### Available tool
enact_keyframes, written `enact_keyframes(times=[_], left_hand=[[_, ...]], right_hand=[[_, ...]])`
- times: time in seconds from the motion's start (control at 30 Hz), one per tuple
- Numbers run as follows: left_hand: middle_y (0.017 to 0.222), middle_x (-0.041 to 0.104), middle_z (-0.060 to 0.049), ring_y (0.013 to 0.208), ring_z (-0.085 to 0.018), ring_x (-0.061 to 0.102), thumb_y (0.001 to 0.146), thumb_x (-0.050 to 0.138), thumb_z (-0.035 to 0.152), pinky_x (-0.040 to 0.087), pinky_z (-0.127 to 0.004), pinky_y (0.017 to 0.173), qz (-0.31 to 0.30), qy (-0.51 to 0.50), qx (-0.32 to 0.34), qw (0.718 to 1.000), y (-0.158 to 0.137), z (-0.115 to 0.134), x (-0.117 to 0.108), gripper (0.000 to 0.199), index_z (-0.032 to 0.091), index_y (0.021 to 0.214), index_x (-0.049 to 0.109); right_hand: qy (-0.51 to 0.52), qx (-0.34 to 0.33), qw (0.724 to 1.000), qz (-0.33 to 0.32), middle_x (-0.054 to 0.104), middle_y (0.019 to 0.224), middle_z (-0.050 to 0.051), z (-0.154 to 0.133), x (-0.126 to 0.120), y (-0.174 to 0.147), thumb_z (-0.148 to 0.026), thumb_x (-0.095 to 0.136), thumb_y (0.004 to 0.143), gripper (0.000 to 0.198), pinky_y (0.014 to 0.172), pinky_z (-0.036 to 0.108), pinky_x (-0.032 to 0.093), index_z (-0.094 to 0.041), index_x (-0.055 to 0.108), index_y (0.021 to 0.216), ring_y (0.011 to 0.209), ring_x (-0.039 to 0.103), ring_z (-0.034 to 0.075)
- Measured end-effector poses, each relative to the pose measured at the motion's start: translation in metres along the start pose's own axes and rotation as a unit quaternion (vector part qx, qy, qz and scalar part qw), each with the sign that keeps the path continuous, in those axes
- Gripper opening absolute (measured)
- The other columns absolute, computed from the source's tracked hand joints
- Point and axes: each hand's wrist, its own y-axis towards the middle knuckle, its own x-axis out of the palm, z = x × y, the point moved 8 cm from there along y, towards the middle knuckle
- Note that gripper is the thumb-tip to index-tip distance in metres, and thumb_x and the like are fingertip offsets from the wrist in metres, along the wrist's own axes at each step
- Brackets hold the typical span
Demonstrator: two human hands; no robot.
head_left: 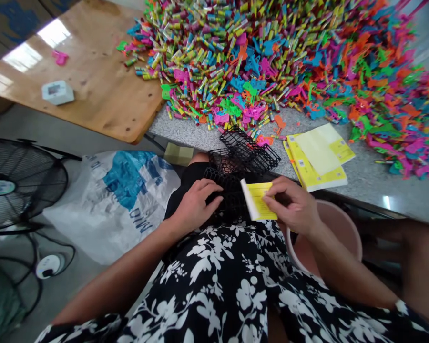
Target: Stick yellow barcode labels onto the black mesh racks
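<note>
My right hand (295,205) pinches a yellow printed sticker (262,200) by its right side; the left edge curls up and shows white. On my lap lies a dark stack of black plastic grid racks (232,202). My left hand (202,202) grips the left side of this stack, with fingers and thumb bent around its edge. More black grid racks (250,150) lean at the table edge just beyond. Right of them, yellow sticker sheets (318,178) lie on the grey speckled table (368,190), with a pale backing sheet (320,147) on top.
A large heap of small colourful tubes and plastic toy pieces (236,62) covers the table. A wooden table (103,90) at left bears a white box-shaped device (57,92). Below are a fan (17,186), a white sack (110,209) and a pink bucket (355,233).
</note>
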Motion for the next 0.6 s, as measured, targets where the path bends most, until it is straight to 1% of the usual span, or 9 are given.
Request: enact_keyframes(times=[0.07,0.1,0.13,0.2,0.27,0.33,0.43,0.5,0.6], left_hand=[[0.103,0.073,-0.006,0.099,-0.020,0.068,0.107,0.055,0.034,0.055,-0.036,0.093,0.038,-0.035,-0.028,0.998,-0.005,0.002,-0.013,0.022,0.020,0.105,0.072],[0.097,0.073,-0.005,0.091,-0.019,0.068,0.107,0.053,0.037,0.054,-0.033,0.087,0.038,-0.054,-0.055,0.996,-0.008,0.003,-0.016,0.026,0.020,0.103,0.072],[0.092,0.073,-0.004,0.084,-0.018,0.068,0.107,0.053,0.042,0.054,-0.031,0.080,0.022,-0.077,-0.086,0.993,-0.012,0.003,-0.016,0.029,0.020,0.102,0.071],[0.086,0.074,-0.002,0.074,-0.016,0.066,0.105,0.056,0.051,0.051,-0.028,0.068,-0.037,-0.125,-0.143,0.981,-0.021,0.004,-0.007,0.035,0.020,0.106,0.071],[0.083,0.073,-0.002,0.069,-0.016,0.064,0.100,0.061,0.056,0.047,-0.027,0.061,-0.086,-0.145,-0.173,0.970,-0.029,0.006,0.005,0.038,0.019,0.103,0.072],[0.080,0.072,-0.002,0.068,-0.015,0.062,0.098,0.065,0.054,0.044,-0.027,0.061,-0.100,-0.121,-0.173,0.972,-0.032,0.005,0.014,0.036,0.020,0.092,0.070],[0.078,0.071,-0.001,0.069,-0.015,0.060,0.098,0.063,0.043,0.042,-0.027,0.063,-0.083,-0.072,-0.169,0.980,-0.032,-0.001,0.023,0.031,0.020,0.079,0.064],[0.078,0.072,-0.001,0.069,-0.015,0.062,0.099,0.061,0.040,0.041,-0.027,0.064,-0.080,-0.057,-0.183,0.978,-0.031,-0.006,0.027,0.029,0.020,0.077,0.063],[0.079,0.073,-0.002,0.070,-0.017,0.063,0.099,0.061,0.042,0.040,-0.028,0.065,-0.083,-0.032,-0.202,0.975,-0.030,-0.010,0.030,0.031,0.021,0.077,0.065]], right_hand=[[-0.034,-0.028,0.998,-0.045,0.069,0.094,0.002,-0.010,0.018,-0.005,-0.021,0.073,0.096,0.005,0.080,0.032,0.056,-0.025,0.070,0.097,0.086,0.067,0.018],[-0.044,-0.045,0.996,-0.057,0.069,0.095,0.003,-0.014,0.026,-0.008,-0.019,0.071,0.097,0.006,0.080,0.032,0.056,-0.025,0.069,0.099,0.088,0.068,0.018],[-0.053,-0.062,0.994,-0.065,0.069,0.095,0.003,-0.017,0.033,-0.011,-0.018,0.069,0.098,0.007,0.081,0.032,0.057,-0.025,0.068,0.100,0.089,0.068,0.018],[-0.076,-0.090,0.990,-0.073,0.069,0.096,0.004,-0.019,0.045,-0.018,-0.016,0.065,0.100,0.010,0.081,0.032,0.058,-0.025,0.066,0.103,0.092,0.069,0.019],[-0.100,-0.100,0.987,-0.076,0.069,0.097,0.005,-0.017,0.053,-0.023,-0.015,0.063,0.101,0.011,0.082,0.033,0.059,-0.025,0.065,0.104,0.093,0.069,0.020],[-0.115,-0.100,0.985,-0.077,0.069,0.098,0.006,-0.013,0.057,-0.026,-0.015,0.061,0.102,0.011,0.081,0.033,0.059,-0.025,0.065,0.105,0.093,0.069,0.020],[-0.134,-0.092,0.983,-0.082,0.070,0.099,0.006,-0.009,0.059,-0.028,-0.015,0.059,0.103,0.011,0.081,0.032,0.059,-0.024,0.065,0.105,0.092,0.069,0.019],[-0.152,-0.083,0.981,-0.089,0.070,0.099,0.006,-0.006,0.059,-0.027,-0.016,0.057,0.104,0.011,0.082,0.033,0.059,-0.024,0.065,0.104,0.092,0.069,0.019],[-0.184,-0.064,0.977,-0.092,0.070,0.098,0.006,-0.001,0.060,-0.027,-0.017,0.055,0.105,0.012,0.085,0.034,0.058,-0.023,0.066,0.104,0.093,0.069,0.020]])
